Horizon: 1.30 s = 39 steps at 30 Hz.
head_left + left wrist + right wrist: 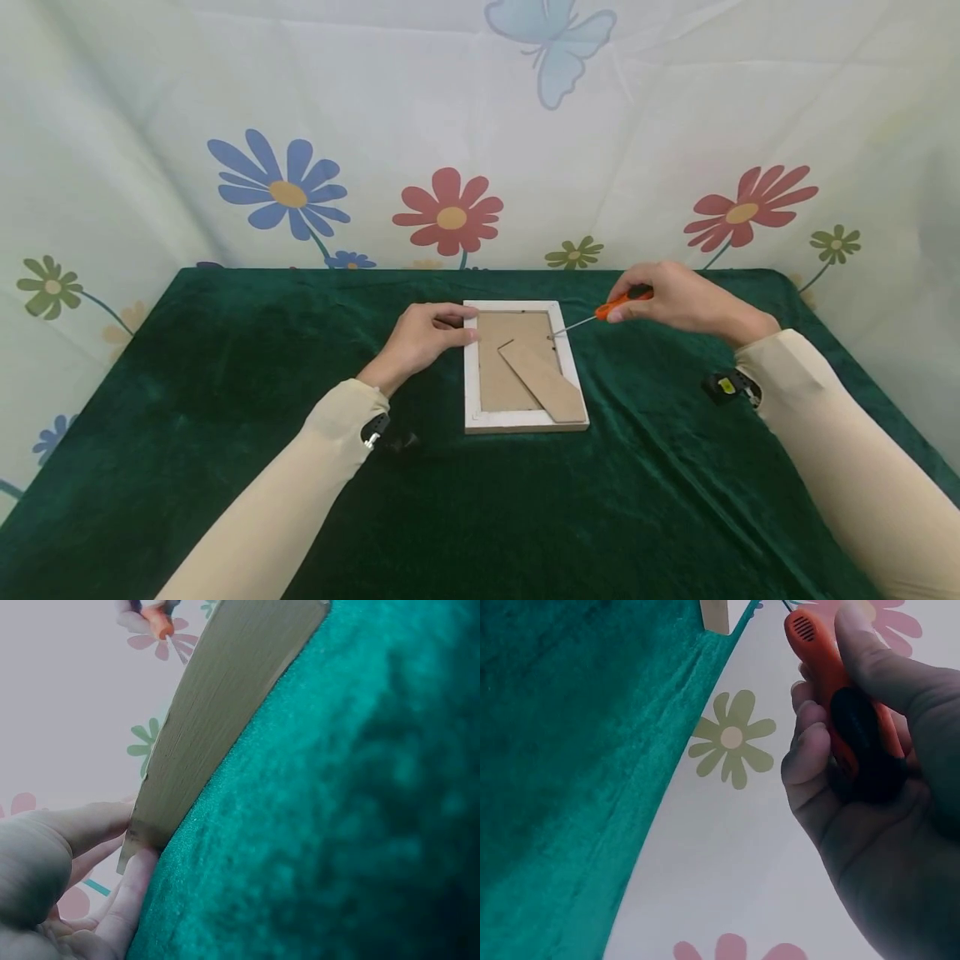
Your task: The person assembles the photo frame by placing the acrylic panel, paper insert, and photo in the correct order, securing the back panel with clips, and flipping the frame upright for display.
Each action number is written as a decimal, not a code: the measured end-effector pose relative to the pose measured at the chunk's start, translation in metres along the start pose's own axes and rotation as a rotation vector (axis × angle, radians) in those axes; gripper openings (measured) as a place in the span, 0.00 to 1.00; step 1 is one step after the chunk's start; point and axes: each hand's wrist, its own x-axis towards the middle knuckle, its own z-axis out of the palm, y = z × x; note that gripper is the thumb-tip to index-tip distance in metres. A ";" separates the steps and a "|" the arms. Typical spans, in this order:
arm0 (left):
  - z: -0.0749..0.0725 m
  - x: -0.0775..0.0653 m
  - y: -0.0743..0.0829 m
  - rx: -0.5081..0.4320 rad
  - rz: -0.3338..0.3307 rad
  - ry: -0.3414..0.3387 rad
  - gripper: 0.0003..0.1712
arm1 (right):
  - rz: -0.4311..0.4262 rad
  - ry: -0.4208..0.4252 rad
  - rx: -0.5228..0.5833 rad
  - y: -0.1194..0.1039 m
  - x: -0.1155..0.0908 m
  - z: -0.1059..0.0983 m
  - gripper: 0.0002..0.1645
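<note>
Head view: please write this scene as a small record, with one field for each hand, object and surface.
Centre: white rectangular picture frame, lying back side up
Inside it: flat brown board
Over the board: flat brown strut, slanting to the frame's near right corner
Left hand: holds the frame's left edge
Tool: screwdriver with orange and black handle
Right hand: holds the handle; tip at the frame's inner right edge
Surface: dark green velvety cloth

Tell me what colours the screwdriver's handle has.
The handle is orange and black, seen best in the right wrist view.
</note>
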 end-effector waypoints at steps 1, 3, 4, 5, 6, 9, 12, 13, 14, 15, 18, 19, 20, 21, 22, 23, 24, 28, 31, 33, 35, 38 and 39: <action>0.000 0.000 0.000 -0.002 0.003 -0.002 0.22 | 0.005 0.004 0.006 0.001 0.000 0.001 0.14; 0.000 0.000 0.000 -0.007 0.006 -0.001 0.22 | 0.016 0.005 0.015 0.002 0.000 0.004 0.13; 0.000 0.000 0.000 -0.007 0.006 -0.002 0.22 | 0.022 0.004 0.021 0.002 0.000 0.006 0.13; 0.000 0.000 0.000 -0.006 0.007 -0.002 0.22 | 0.030 0.003 0.026 0.002 0.000 0.007 0.12; 0.001 0.000 0.000 -0.008 0.007 -0.002 0.22 | 0.038 0.004 0.035 0.002 0.000 0.008 0.12; 0.001 0.000 0.000 -0.010 0.005 -0.002 0.23 | 0.066 0.017 0.071 0.001 0.001 0.012 0.11; 0.001 0.000 -0.001 -0.009 0.004 -0.001 0.23 | 0.091 0.039 0.107 0.000 0.004 0.017 0.11; 0.001 0.000 -0.001 -0.008 0.004 0.000 0.23 | 0.095 0.046 0.117 -0.001 0.005 0.019 0.11; 0.001 0.000 -0.001 -0.007 0.004 0.000 0.23 | 0.096 0.053 0.124 -0.001 0.007 0.021 0.11; 0.001 0.000 -0.001 -0.007 0.003 0.002 0.23 | 0.096 0.059 0.132 -0.002 0.009 0.023 0.11; 0.001 0.000 -0.001 -0.005 0.006 0.003 0.23 | 0.094 0.083 0.152 -0.004 0.015 0.030 0.11; 0.001 0.000 -0.001 -0.004 0.007 0.004 0.23 | 0.091 0.092 0.154 -0.004 0.017 0.033 0.12; 0.002 -0.001 -0.001 -0.004 0.009 0.004 0.23 | 0.088 0.103 0.157 -0.004 0.018 0.036 0.13; 0.002 0.000 -0.001 -0.003 0.010 0.004 0.23 | 0.090 0.111 0.160 -0.005 0.020 0.039 0.14; 0.002 0.000 -0.001 -0.001 0.012 0.004 0.23 | 0.092 0.118 0.165 -0.004 0.021 0.041 0.15; 0.002 0.000 -0.001 -0.001 0.013 0.003 0.23 | 0.096 0.125 0.167 -0.004 0.022 0.044 0.15; 0.003 0.000 -0.001 -0.002 0.016 0.002 0.23 | 0.099 0.129 0.171 -0.003 0.023 0.046 0.16; 0.003 0.001 -0.002 -0.009 0.020 -0.005 0.23 | 0.127 0.135 0.190 0.002 0.024 0.053 0.18; 0.003 0.001 -0.001 -0.010 0.022 -0.006 0.23 | 0.147 0.136 0.208 0.005 0.024 0.056 0.19; 0.002 0.001 -0.001 -0.007 0.019 -0.002 0.22 | 0.157 0.139 0.214 0.007 0.024 0.058 0.20; 0.001 0.001 -0.001 -0.001 0.018 0.000 0.23 | 0.158 0.142 0.213 0.008 0.025 0.060 0.21; 0.000 0.000 0.000 0.004 0.013 0.000 0.23 | 0.149 0.148 0.194 0.011 0.026 0.063 0.21; -0.001 0.000 0.000 0.003 0.013 0.001 0.23 | 0.145 0.149 0.187 0.012 0.027 0.064 0.20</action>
